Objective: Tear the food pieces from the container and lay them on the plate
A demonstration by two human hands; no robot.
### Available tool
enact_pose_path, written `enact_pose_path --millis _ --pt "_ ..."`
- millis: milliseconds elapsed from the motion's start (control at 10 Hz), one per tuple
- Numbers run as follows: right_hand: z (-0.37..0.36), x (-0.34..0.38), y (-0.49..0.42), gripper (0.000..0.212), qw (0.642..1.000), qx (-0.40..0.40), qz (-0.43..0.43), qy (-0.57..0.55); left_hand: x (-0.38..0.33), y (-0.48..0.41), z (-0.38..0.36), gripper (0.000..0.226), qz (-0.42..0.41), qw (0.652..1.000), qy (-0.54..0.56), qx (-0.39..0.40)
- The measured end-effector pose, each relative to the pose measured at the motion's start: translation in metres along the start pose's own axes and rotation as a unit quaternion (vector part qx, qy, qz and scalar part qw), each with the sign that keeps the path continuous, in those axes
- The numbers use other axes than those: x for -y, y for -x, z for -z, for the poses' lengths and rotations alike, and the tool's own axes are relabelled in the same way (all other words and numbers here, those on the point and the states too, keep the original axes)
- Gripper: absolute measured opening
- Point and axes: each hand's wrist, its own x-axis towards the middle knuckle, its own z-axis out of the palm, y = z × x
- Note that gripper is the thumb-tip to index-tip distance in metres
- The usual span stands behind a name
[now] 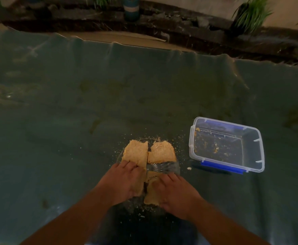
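Observation:
A clear glass plate [169,166] sits on the dark green cloth near me. Pale yellow flat food pieces lie on it: a long left piece [135,152], a far right piece [162,152] and a near right piece [151,195]. My left hand [121,181] presses on the near end of the left piece. My right hand [176,193] rests on the near right piece. A clear plastic container [250,167] with blue clips stands to the right, holding only crumbs.
The dark green cloth [74,121] covers the table, with crumbs [144,209] scattered around the plate. Beyond the far edge are a dark ledge, a striped pot [131,8] and green plants [250,13].

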Motion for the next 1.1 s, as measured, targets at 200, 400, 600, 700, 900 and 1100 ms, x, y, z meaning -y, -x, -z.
enact_pose_path --millis 200,400,600,700,900,1100 --pt "0.014 -0.011 -0.005 0.059 0.999 -0.036 -0.015 -0.031 0.000 -0.001 0.002 0.081 0.002 1.000 -0.006 0.000" --pt "0.024 -0.011 -0.018 0.071 0.994 -0.096 -0.048 -0.027 0.001 -0.012 0.003 0.080 0.022 0.998 0.025 -0.048" --pt "0.022 -0.007 -0.038 0.084 0.990 -0.061 -0.111 -0.060 0.000 -0.024 -0.006 0.101 0.055 0.997 0.039 0.027" --pt "0.015 0.004 -0.041 0.081 0.981 -0.065 -0.157 -0.092 -0.006 -0.026 -0.007 0.101 0.069 0.996 0.050 0.019" --pt "0.014 0.007 -0.040 0.084 0.979 -0.057 -0.170 -0.099 -0.006 -0.026 -0.006 0.099 0.068 0.996 0.048 0.011" --pt "0.035 0.008 -0.032 0.082 0.971 -0.088 -0.171 -0.139 -0.010 -0.021 0.014 0.089 0.090 0.994 0.058 -0.025"
